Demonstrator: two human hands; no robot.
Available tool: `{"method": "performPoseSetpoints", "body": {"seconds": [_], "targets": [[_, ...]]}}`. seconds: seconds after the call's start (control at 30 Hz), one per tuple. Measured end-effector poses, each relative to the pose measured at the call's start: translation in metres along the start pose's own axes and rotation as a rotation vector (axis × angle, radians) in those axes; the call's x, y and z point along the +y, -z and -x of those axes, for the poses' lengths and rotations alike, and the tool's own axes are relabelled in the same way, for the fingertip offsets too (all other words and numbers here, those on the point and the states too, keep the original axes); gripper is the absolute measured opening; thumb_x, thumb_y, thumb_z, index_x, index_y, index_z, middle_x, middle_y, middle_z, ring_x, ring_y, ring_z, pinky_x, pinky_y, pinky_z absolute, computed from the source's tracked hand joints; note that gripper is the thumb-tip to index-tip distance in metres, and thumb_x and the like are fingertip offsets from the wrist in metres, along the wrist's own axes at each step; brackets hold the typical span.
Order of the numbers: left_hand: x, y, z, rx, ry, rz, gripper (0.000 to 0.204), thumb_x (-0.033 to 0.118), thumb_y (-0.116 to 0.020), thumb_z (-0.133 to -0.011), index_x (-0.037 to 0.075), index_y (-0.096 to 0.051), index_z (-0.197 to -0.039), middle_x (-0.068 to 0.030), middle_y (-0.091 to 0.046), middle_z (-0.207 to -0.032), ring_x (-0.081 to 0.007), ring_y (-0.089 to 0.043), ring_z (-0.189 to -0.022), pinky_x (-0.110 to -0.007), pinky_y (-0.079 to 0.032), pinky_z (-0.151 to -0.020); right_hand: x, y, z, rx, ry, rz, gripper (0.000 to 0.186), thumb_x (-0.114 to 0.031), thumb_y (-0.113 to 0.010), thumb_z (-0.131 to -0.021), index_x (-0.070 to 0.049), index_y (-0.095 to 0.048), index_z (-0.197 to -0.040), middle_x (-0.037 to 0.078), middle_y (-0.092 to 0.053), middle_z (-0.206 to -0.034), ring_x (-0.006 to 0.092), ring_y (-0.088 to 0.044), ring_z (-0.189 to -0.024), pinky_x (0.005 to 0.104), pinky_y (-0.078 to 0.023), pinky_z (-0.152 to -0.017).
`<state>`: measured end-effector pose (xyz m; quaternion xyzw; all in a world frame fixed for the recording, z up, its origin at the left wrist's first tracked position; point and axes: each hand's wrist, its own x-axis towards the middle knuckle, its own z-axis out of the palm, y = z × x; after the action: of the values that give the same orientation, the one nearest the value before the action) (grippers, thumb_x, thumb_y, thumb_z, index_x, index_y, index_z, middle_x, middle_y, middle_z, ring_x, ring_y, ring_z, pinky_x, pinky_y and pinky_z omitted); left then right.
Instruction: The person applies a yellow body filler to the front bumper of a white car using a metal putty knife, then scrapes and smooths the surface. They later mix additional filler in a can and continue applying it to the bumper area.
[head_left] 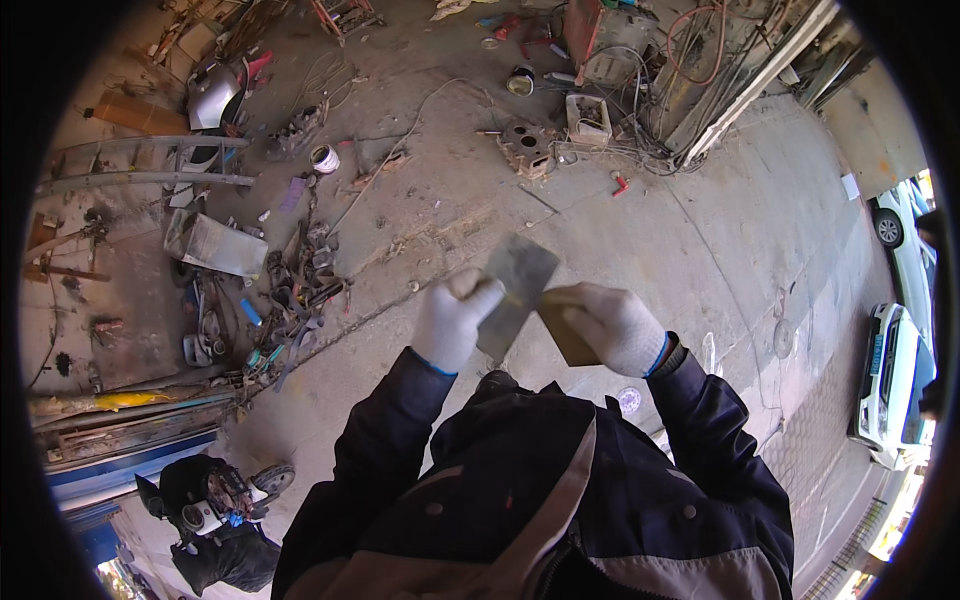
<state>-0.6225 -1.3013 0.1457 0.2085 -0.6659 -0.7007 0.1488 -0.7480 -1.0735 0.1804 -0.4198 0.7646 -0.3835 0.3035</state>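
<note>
My left hand (452, 325), in a white knit glove with a blue cuff, grips a grey rectangular flat plate (524, 270) by its left side, with the thumb bent over it. Just to its right, my right hand (612, 325), gloved the same way, is closed on an olive-brown rectangular plate (566, 337). That plate hangs lower and slants toward the grey one, with its top corner close to the grey plate's right edge; whether they touch I cannot tell. Both are held in front of my dark jacket, above the concrete ground.
Scrap, tools and a metal ladder (140, 178) litter the left side. A scooter (215, 510) stands at lower left. Metal parts (525, 148), a white bin (588, 117), hoses and long bars lie ahead. White cars (888, 385) are parked on the right.
</note>
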Motion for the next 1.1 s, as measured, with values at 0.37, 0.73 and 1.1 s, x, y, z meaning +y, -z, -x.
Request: {"method": "performPoseSetpoints", "body": {"seconds": [0.37, 0.73, 1.1], "targets": [[0.006, 0.038, -0.104, -0.075, 0.107, -0.082, 0.022, 0.019, -0.072, -0.102, 0.001, -0.07, -0.089, 0.0054, -0.056, -0.077, -0.0046, -0.049, -0.076, -0.028, -0.041, -0.069, 0.046, 0.045, -0.177, 0.408, -0.177, -0.607, 0.035, -0.02, -0.057, -0.115, 0.003, -0.069, -0.138, -0.001, -0.068, -0.1, 0.0072, -0.059, -0.088, 0.0274, -0.051, -0.079], [0.049, 0.054, -0.299, 0.397, -0.056, 0.189, 0.021, 0.02, -0.07, -0.107, 0.001, -0.074, -0.1, 0.0044, -0.064, -0.087, -0.006, -0.056, -0.081, -0.026, -0.045, -0.075, 0.09, 0.114, -0.35, 0.058, 0.01, -0.384, 0.033, -0.014, -0.06, -0.112, 0.0, -0.071, -0.14, 0.011, -0.078, -0.121, 0.0189, -0.075, -0.11, 0.0344, -0.059, -0.098], [0.036, -0.021, -0.422, -0.131, 0.455, 0.245, 0.028, 0.022, -0.072, -0.108, -0.004, -0.078, -0.117, -0.0013, -0.076, -0.096, -0.0066, -0.068, -0.086, -0.026, -0.053, -0.078, 0.144, 0.189, -0.544, -0.44, -0.093, -1.901, 0.068, -0.058, -0.043, -0.112, -0.001, -0.057, -0.146, 0.006, -0.064, -0.093, 0.0185, -0.055, -0.067, 0.0337, -0.042, -0.053]]}}
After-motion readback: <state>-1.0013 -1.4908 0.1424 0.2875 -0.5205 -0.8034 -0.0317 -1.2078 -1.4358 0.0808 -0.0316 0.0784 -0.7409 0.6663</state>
